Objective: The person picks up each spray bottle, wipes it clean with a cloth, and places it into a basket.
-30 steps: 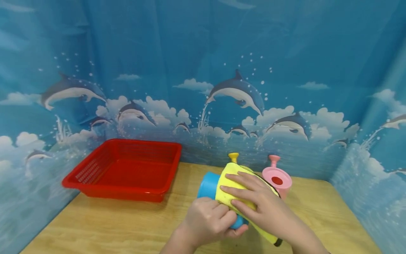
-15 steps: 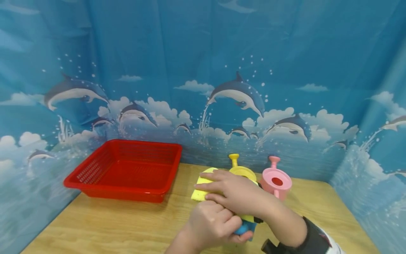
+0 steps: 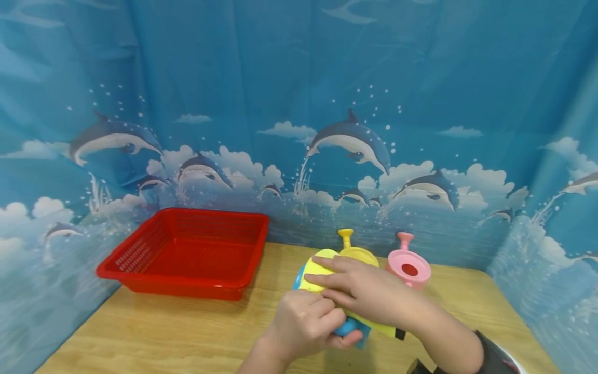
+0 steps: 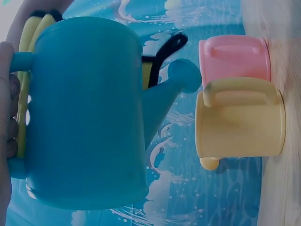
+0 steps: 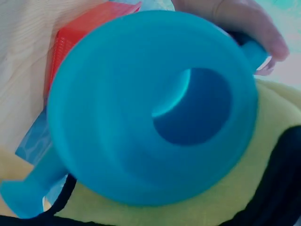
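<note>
My left hand (image 3: 306, 322) grips the handle of a blue watering can (image 4: 87, 113), tilted well over above the table. In the right wrist view the can's top (image 5: 108, 117) shows a round opening, with the spout (image 5: 44, 176) at lower left. Fingers nearly straight and spread, my right hand (image 3: 362, 291) presses a yellow cloth (image 3: 314, 270) with black edging against the can's far side. The left wrist view shows the cloth's black loop (image 4: 176, 42) behind the spout. In the head view, hands and cloth hide most of the can.
Behind my hands stand a yellow watering can (image 3: 362, 254) and a pink watering can (image 3: 411, 262), side by side near the back edge. To the left sits a red plastic basket (image 3: 182, 286) on the wooden table (image 3: 196, 332). A dolphin-print curtain (image 3: 289, 93) surrounds the table.
My right hand and the cloth swept left and toward me over the can, then partly back right. My left hand stays on the handle, shifting only slightly.
</note>
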### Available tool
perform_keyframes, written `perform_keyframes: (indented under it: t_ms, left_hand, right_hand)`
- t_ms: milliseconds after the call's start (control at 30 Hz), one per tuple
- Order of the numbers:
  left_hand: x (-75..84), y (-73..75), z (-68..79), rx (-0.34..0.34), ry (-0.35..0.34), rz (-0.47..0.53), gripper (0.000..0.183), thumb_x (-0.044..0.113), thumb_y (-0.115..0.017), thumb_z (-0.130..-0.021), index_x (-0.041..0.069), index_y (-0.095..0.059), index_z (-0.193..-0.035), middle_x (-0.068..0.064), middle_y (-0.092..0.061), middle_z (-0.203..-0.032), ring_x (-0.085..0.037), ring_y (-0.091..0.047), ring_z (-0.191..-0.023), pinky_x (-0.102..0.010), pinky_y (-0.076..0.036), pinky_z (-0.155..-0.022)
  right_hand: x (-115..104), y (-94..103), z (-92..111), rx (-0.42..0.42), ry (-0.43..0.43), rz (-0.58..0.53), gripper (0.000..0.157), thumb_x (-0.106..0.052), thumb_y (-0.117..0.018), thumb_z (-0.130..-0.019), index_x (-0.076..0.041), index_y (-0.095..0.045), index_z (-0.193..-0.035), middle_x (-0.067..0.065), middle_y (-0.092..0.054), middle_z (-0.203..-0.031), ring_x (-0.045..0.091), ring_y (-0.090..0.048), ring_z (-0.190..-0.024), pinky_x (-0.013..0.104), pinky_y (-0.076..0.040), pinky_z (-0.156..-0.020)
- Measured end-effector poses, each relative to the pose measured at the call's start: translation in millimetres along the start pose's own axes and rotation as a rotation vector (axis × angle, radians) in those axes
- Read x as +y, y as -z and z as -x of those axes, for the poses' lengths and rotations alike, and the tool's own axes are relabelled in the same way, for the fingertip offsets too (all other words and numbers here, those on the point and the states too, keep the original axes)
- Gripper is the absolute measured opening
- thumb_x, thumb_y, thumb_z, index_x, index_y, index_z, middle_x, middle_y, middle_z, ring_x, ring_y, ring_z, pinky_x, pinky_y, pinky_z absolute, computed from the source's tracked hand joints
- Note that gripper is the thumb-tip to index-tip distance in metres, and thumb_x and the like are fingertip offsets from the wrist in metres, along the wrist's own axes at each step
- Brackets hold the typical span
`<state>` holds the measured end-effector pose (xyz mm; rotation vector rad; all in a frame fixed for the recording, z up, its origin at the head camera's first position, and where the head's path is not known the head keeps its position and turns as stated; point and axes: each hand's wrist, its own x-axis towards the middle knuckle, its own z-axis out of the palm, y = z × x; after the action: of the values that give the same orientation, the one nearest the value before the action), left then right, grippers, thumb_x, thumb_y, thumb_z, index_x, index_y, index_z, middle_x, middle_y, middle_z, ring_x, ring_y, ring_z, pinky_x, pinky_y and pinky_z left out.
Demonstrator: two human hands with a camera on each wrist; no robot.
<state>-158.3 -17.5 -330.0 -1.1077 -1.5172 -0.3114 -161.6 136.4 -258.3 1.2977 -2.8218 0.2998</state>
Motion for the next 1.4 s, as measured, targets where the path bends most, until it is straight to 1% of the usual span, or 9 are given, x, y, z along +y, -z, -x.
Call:
perform_keyframes:
  t_ms: [233, 400, 533, 733, 800, 967, 1100, 1333, 1400]
  left_hand:
    - [-5.5, 6.0, -7.4, 0.051, -0.015, -0.068, 0.043, 0.042, -0.041, -0.091, 0.02, -0.041, -0.053, 0.013, -0.038, -0.046, 0.002, -0.036, -0.037, -0.008, -0.014, -0.04]
    - [-6.7, 8.1, -12.0, 0.073, -0.044, -0.109, 0.042, 0.041, -0.042, -0.09, 0.021, -0.04, -0.053, 0.013, -0.038, -0.044, 0.002, -0.03, -0.036, -0.01, -0.012, -0.038]
    - [-6.2, 7.1, -14.2, 0.075, -0.066, -0.123, 0.042, 0.041, -0.042, -0.089, 0.02, -0.04, -0.053, 0.013, -0.037, -0.044, 0.002, -0.029, -0.035, -0.01, -0.011, -0.038]
    - [-5.2, 8.6, -13.8, 0.074, -0.049, -0.116, 0.044, 0.041, -0.04, -0.09, 0.02, -0.04, -0.052, 0.013, -0.035, -0.044, 0.002, -0.03, -0.035, -0.008, -0.013, -0.039]
    - [-3.8, 9.9, -13.1, 0.066, -0.047, -0.096, 0.044, 0.042, -0.039, -0.091, 0.02, -0.04, -0.053, 0.013, -0.035, -0.044, 0.002, -0.032, -0.036, -0.007, -0.014, -0.04]
    - [-0.6, 11.7, -13.1, 0.073, -0.066, -0.078, 0.043, 0.041, -0.039, -0.091, 0.02, -0.038, -0.052, 0.013, -0.032, -0.045, 0.003, -0.031, -0.037, -0.007, -0.012, -0.041]
    - [1.3, 11.1, -15.0, 0.1, -0.095, -0.087, 0.043, 0.041, -0.041, -0.09, 0.022, -0.037, -0.052, 0.014, -0.031, -0.044, 0.004, -0.028, -0.037, -0.008, -0.011, -0.04]
    - [-5.1, 11.1, -15.0, 0.151, -0.117, -0.09, 0.043, 0.041, -0.039, -0.09, 0.022, -0.035, -0.051, 0.014, -0.03, -0.045, 0.003, -0.027, -0.036, -0.011, -0.011, -0.039]
    - [-8.8, 11.4, -13.9, 0.173, -0.121, -0.099, 0.043, 0.041, -0.04, -0.09, 0.022, -0.035, -0.051, 0.014, -0.03, -0.045, 0.003, -0.028, -0.036, -0.012, -0.012, -0.038]
  right_hand:
    - [7, 2.3, 20, 0.047, -0.022, 0.012, 0.036, -0.036, -0.048, -0.091, -0.035, -0.046, -0.127, -0.006, -0.037, -0.138, 0.016, -0.038, -0.124, 0.036, -0.041, -0.092]
    - [12, 5.4, 37, 0.123, 0.014, 0.031, 0.035, -0.036, -0.048, -0.09, -0.033, -0.049, -0.125, -0.004, -0.041, -0.135, 0.019, -0.042, -0.121, 0.037, -0.044, -0.087]
    - [12, 7.2, 40, 0.136, 0.026, 0.038, 0.034, -0.034, -0.048, -0.091, -0.032, -0.05, -0.124, -0.003, -0.044, -0.133, 0.019, -0.045, -0.118, 0.036, -0.045, -0.085]
    - [8, 6.7, 22, 0.046, -0.029, -0.031, 0.034, -0.038, -0.043, -0.093, -0.035, -0.046, -0.126, -0.006, -0.039, -0.137, 0.017, -0.039, -0.123, 0.036, -0.043, -0.088]
    - [7, 5.8, 11, 0.007, -0.03, -0.067, 0.035, -0.038, -0.041, -0.093, -0.034, -0.045, -0.127, -0.005, -0.038, -0.138, 0.017, -0.042, -0.121, 0.032, -0.045, -0.083]
    - [6, 3.5, -15, -0.065, 0.016, -0.12, 0.035, -0.032, -0.041, -0.095, -0.031, -0.044, -0.13, -0.004, -0.037, -0.138, 0.017, -0.046, -0.118, 0.03, -0.045, -0.082]
    - [6, 2.0, -30, -0.1, 0.029, -0.123, 0.036, -0.031, -0.042, -0.094, -0.033, -0.043, -0.13, -0.007, -0.036, -0.138, 0.015, -0.042, -0.121, 0.034, -0.042, -0.091]
    - [7, 1.0, -36, -0.137, 0.016, -0.162, 0.037, -0.033, -0.041, -0.094, -0.031, -0.042, -0.131, -0.009, -0.034, -0.139, 0.012, -0.038, -0.123, 0.033, -0.039, -0.094]
    - [9, 1.0, -33, -0.138, 0.013, -0.188, 0.037, -0.035, -0.041, -0.094, -0.031, -0.042, -0.131, -0.01, -0.032, -0.139, 0.009, -0.052, -0.107, 0.028, -0.043, -0.085]
